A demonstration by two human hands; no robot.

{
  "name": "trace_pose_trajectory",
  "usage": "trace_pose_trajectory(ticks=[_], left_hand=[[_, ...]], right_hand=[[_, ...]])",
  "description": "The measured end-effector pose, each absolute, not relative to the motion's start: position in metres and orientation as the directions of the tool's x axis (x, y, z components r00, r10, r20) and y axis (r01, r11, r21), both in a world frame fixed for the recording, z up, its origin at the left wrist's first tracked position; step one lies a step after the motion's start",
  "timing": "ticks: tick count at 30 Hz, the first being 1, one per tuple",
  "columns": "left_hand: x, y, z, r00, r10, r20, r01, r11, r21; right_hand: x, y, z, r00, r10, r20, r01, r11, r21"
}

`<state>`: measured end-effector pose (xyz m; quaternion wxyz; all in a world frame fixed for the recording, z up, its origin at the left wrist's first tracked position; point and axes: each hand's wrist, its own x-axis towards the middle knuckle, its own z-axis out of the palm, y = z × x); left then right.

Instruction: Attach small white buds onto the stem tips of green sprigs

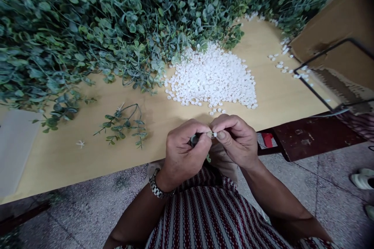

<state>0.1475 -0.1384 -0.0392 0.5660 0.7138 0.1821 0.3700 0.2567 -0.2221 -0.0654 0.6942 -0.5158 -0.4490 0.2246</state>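
My left hand [189,146] is closed in a pinch on the stem of an artificial greenery sprig, whose leaves [208,158] show just below the fingers. My right hand [237,140] pinches a small white plastic bead [215,134] at the stem's end; whether the stem is inside it I cannot tell. Both hands meet in front of the table's near edge. Just beyond them lies a heap of the same white beads [213,76]. To the left, a loose leafy sprig [124,126] rests on the table.
A thick mass of artificial greenery [117,19] covers the far side of the table [157,124]. A small white star-shaped piece [80,144] lies at left, near a white sheet [17,144]. At right are a cardboard box [341,27], a black wire frame [312,89] and a dark bench [315,136].
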Motion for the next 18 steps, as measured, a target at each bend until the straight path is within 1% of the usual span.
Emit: trace_pose_trajectory(ticks=[5, 11, 18], left_hand=[[0.146, -0.136, -0.039, 0.670, 0.664, 0.331, -0.159, -0.308, 0.938], [0.146, -0.134, -0.043, 0.665, 0.673, 0.325, -0.129, -0.324, 0.937], [0.146, -0.136, -0.043, 0.652, 0.671, 0.352, -0.155, -0.336, 0.929]], right_hand=[[0.257, -0.223, -0.063, 0.509, 0.792, 0.339, 0.154, 0.303, -0.940], [0.255, -0.225, -0.052, 0.504, 0.827, 0.249, 0.085, 0.240, -0.967], [0.256, -0.225, -0.052, 0.516, 0.835, 0.190, 0.013, 0.215, -0.977]])
